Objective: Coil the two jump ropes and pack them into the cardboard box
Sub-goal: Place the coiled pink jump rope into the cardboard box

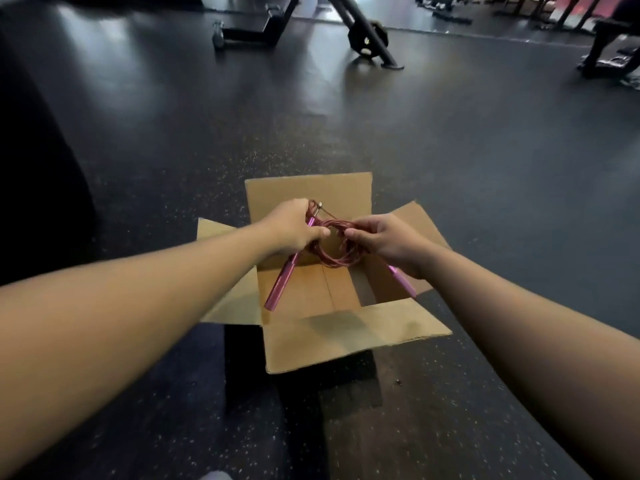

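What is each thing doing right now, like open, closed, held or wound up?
cardboard box: open, flaps spread, nothing seen inside.
pink jump rope: coiled, held above the box, handles hanging down.
left hand: grips the rope by one handle.
right hand: pinches the coil.

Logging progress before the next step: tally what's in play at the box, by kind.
Jump ropes: 1, coiled, held over the box by the left hand and right hand
Pink handles: 2
Cardboard boxes: 1, open
Total: 4
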`<state>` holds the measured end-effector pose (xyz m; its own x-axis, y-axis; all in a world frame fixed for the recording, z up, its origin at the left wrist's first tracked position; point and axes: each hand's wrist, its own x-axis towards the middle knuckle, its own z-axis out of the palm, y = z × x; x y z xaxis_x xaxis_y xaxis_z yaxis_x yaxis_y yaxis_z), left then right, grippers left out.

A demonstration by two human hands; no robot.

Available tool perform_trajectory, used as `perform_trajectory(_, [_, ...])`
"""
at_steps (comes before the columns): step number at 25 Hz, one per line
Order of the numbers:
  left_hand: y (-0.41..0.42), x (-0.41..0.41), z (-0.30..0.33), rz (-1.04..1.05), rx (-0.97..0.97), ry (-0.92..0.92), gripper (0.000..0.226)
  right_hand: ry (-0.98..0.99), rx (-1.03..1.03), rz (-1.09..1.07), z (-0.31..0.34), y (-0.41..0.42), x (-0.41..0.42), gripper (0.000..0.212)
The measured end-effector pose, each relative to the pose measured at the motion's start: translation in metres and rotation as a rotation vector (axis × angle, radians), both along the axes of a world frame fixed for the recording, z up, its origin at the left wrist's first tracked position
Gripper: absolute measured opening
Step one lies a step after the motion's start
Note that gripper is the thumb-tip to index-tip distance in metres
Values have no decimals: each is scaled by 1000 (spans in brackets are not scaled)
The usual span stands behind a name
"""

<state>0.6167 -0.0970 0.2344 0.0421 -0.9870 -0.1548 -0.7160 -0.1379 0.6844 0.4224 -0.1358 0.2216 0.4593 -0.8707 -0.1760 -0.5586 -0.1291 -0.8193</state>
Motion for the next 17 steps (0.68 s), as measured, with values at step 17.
perform_trajectory(17, [-120,18,-258,477,241,229,28,246,174,57,-217,-143,62,23])
